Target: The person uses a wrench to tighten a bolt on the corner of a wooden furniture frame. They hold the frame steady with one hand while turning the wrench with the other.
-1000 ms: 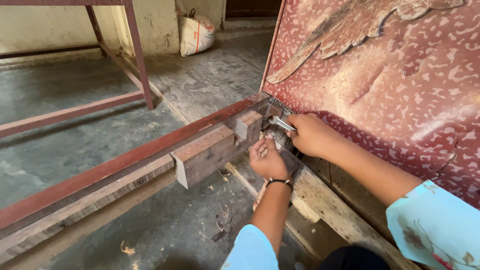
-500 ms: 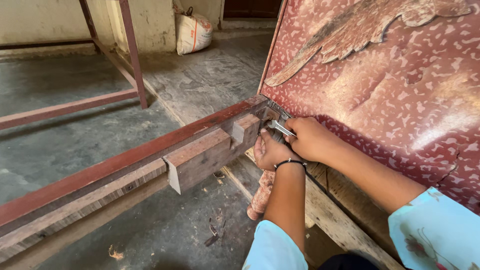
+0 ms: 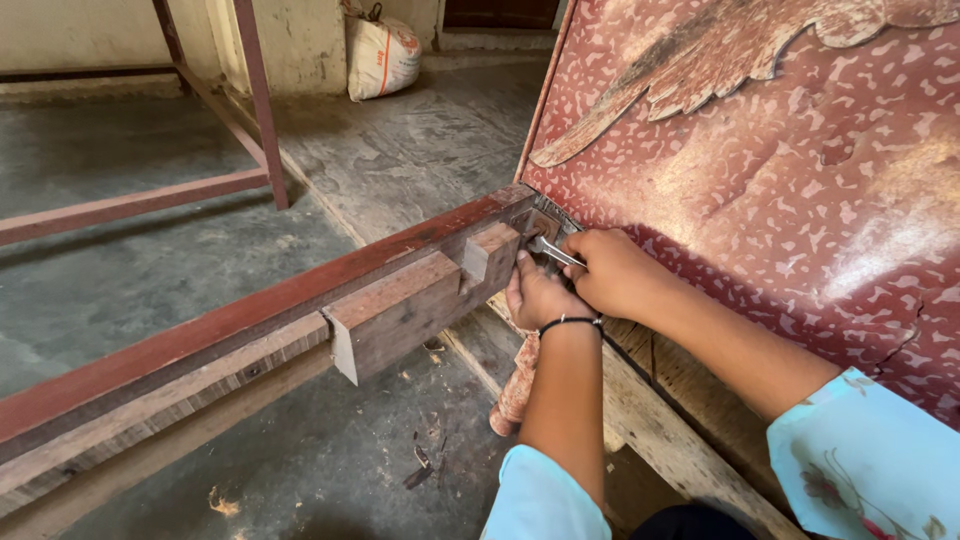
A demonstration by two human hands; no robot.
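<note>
Right hand (image 3: pixel 620 272) is curled tight around a slim metal tool (image 3: pixel 556 252), its tip poking out toward the corner just ahead of the knuckles. Left hand (image 3: pixel 538 294) sits just beside and below it, fingers bent and pressed up against the end of the wooden block (image 3: pixel 420 300); whether it grips anything, I cannot tell. That block is fixed along a red-painted bed rail (image 3: pixel 250 310) running away left of the hands. Right above the hands rises the dark red carved headboard (image 3: pixel 760 170). Beneath them, a turned wooden leg (image 3: pixel 515 385) and dusty floor (image 3: pixel 400 150); far beyond, a white sack (image 3: pixel 380 55).
</note>
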